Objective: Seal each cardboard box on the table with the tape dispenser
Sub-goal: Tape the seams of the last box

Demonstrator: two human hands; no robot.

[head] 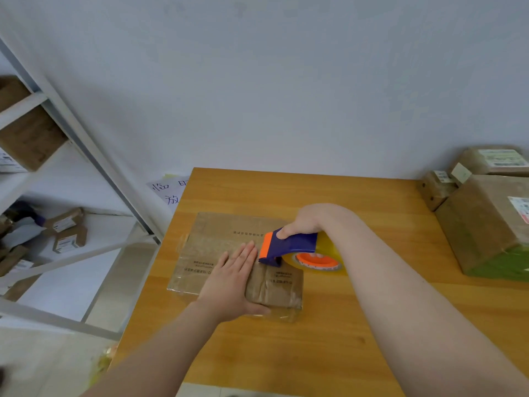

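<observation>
A flat brown cardboard box [220, 247], shiny with clear tape, lies on the wooden table [329, 333] left of its middle. My left hand [233, 285] presses flat on the box top, fingers straight and pointing away from me. My right hand [306, 222] grips the blue and orange tape dispenser [289, 247] from above. The dispenser's front edge touches the box just right of my left fingertips. Its yellowish tape roll [320, 262] with an orange core sits over the box's right edge.
Several taped cardboard boxes [483, 222] stand at the table's right edge, one with green tape. A white metal shelf rack [86, 156] holding small parcels stands to the left. A handwritten paper note [169, 190] sits by the table's far left corner.
</observation>
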